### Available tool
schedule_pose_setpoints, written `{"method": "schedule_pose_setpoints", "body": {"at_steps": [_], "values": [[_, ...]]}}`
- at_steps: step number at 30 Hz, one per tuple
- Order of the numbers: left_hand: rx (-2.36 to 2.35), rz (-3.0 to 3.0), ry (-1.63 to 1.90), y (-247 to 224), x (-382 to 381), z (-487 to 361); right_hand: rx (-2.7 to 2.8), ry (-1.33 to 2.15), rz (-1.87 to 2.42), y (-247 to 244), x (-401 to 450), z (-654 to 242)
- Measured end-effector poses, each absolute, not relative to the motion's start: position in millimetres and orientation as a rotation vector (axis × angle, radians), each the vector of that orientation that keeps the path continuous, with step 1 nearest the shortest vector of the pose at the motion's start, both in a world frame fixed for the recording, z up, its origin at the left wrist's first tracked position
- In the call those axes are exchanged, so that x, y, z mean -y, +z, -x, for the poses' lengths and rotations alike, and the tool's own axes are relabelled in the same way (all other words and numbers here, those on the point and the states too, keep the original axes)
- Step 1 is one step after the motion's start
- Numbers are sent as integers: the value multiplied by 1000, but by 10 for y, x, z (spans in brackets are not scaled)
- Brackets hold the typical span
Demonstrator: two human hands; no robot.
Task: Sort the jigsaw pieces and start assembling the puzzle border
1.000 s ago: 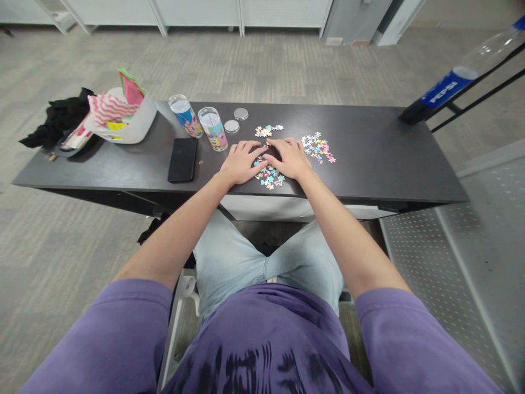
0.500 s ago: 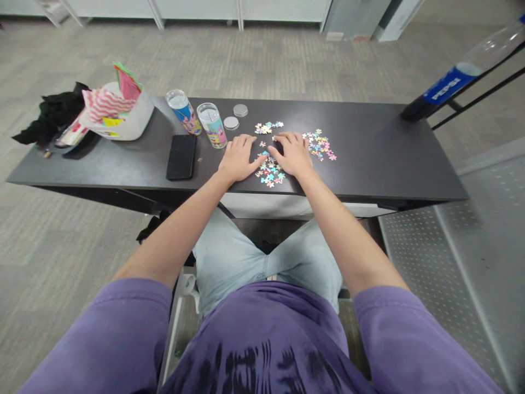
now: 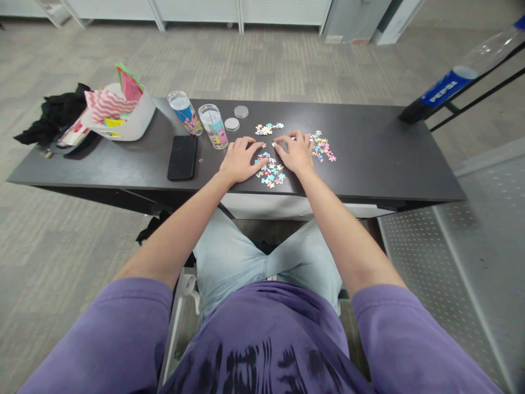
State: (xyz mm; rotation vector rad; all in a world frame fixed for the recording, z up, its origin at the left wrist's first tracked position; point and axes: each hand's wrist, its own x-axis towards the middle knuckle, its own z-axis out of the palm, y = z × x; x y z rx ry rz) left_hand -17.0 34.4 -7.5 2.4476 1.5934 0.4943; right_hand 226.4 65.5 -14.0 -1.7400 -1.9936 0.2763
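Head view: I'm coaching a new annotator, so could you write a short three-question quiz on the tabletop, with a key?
1. How many silver discs lie beside the printed canisters?
2. True or false: some puzzle pieces lie between the left hand and the right hand.
3. Which is nearest the Pepsi bottle: (A) the left hand, (B) the silver discs, (C) the right hand?

Key: 1. Two. 2. True. 3. C.

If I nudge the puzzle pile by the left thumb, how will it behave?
The puzzle pile would probably spread rather than move as one, since its pieces look loose. Each is likely light, being so small. They should slide rather than roll, as they appear to lie mostly flat on the smooth-looking tabletop.
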Motion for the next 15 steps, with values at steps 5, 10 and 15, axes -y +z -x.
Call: {"method": "schedule_pose_setpoints", "body": {"at_steps": [5,10,15], "values": [[-1581,-2444,501,-76,-340,168,1980,312,1722,-164,-691,-2296],[-1584,-2437,504,-74,-343,168,1934,355,1689,-181,-714,-2341],[-1574,-2439,504,-69,-343,172,1957,334,1667,-167,-701,-2354]]}}
